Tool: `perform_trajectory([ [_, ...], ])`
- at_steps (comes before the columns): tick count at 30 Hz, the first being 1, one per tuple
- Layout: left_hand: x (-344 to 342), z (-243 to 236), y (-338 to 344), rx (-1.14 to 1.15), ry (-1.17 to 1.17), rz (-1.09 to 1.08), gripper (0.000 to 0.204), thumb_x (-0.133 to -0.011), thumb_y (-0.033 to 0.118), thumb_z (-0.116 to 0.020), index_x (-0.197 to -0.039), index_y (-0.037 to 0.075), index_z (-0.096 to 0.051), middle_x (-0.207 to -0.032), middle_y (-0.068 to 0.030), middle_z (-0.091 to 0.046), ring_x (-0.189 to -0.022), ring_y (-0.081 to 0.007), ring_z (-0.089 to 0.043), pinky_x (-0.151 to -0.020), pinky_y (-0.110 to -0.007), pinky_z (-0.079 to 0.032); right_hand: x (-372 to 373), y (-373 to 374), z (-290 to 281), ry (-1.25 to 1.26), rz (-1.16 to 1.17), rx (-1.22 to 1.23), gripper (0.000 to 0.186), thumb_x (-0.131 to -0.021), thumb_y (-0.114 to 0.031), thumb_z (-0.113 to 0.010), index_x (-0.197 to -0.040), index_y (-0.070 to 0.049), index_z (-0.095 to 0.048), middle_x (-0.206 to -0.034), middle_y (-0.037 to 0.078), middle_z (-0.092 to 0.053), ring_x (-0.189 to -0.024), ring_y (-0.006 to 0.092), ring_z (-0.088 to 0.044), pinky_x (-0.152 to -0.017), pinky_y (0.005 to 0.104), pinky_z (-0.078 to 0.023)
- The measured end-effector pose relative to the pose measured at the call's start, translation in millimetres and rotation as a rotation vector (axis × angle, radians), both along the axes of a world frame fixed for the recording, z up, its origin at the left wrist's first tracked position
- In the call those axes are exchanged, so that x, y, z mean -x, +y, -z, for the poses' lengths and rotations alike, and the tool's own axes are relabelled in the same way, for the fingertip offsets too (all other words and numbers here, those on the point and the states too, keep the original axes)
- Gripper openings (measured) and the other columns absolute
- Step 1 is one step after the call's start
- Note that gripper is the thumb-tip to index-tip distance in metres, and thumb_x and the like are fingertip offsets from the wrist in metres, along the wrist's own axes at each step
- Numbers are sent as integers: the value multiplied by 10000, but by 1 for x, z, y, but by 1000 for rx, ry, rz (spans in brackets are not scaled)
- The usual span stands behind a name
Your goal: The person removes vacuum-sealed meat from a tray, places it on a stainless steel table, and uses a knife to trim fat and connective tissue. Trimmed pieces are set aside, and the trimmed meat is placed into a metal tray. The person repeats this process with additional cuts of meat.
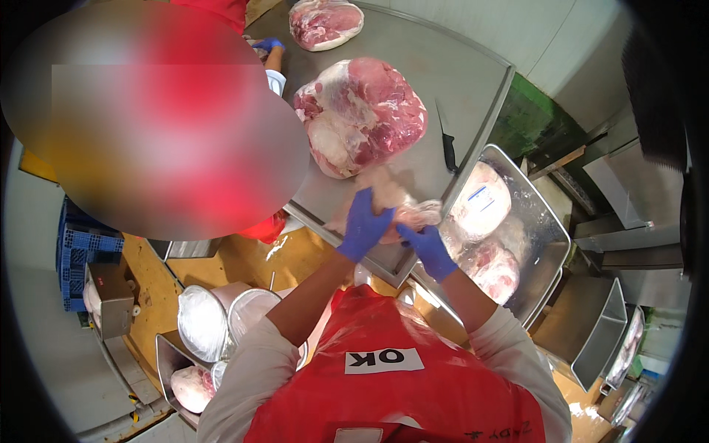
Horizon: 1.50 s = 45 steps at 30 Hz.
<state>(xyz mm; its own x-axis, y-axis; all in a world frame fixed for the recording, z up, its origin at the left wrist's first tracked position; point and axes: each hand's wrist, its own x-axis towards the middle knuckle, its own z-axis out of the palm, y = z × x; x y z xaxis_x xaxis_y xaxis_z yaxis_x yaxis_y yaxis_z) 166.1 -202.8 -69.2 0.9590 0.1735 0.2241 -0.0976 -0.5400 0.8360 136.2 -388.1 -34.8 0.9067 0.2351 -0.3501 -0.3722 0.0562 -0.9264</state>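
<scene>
Blue-gloved left hand point(363, 227), half-open, and right hand point(430, 251), curled, are noted at a pale-pink meat piece point(399, 203), slanted near-right, just beyond on the grey steel table point(450, 74); grip cannot be confirmed.

Tabletop point(461, 85): metal, smooth, dull sheen. Tub point(544, 210): shiny metal. Knife point(448, 151): blk plastic-looking handle, metal blade. Handled meat point(419, 214) & big cut point(380, 103): moist, glossy. L glove point(362, 224) & R glove point(430, 249): rubbery-looking, approx. matt. Person's apron point(369, 399): slick, plastic-like; sleeve point(509, 343): matt cloth. Crates point(92, 242): plastic. Floor point(153, 284): smooth, wet-looking gloss.
</scene>
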Motion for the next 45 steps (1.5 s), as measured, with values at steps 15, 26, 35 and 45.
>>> perform_trajectory([
  [15, -24, 78, 22, 264, 549, -197, 1117, -757, 584, -782, -1497, -92, -288, -1477, -341, -405, -1380, -457, -419, -1148, -481, -343, -59, 94, 80, -684, -370, 1192, 941, -727, -415, -837, -1449, 5, -405, -1420, 288, -453, -1253, 446, -504, -1074, 509, -408],
  [26, -62, -5, -34, 597, 541, 808, 504, -964, 265, -685, -1379, 10, -553, -1340, -130, -616, -1210, -184, -568, -1004, -339, -472, -212, -67, 60, -452, -326, 842, 783, -731, -321, -855, -1354, -11, -494, -1240, 193, -614, -1166, 363, -593, -1040, 468, -462],
  [35, -20, 69, 87, -244, 289, 209, 861, -769, 297, -790, -1465, 0, -379, -1355, -303, -518, -1172, -470, -568, -1009, -500, -460, -136, 84, 63, -914, -808, 1227, 647, -742, -378, -757, -1328, -185, -561, -1347, 82, -548, -1222, 352, -533, -911, 482, -512],
  [45, 53, 67, 0, -135, 634, 621, 695, -738, 492, -800, -1182, -14, -627, -1087, -284, -679, -1043, -440, -651, -898, -476, -523, -35, 21, 52, -704, -1114, 1149, 248, -783, -243, -709, -1009, -147, -744, -968, 130, -719, -921, 327, -694, -755, 434, -558],
])
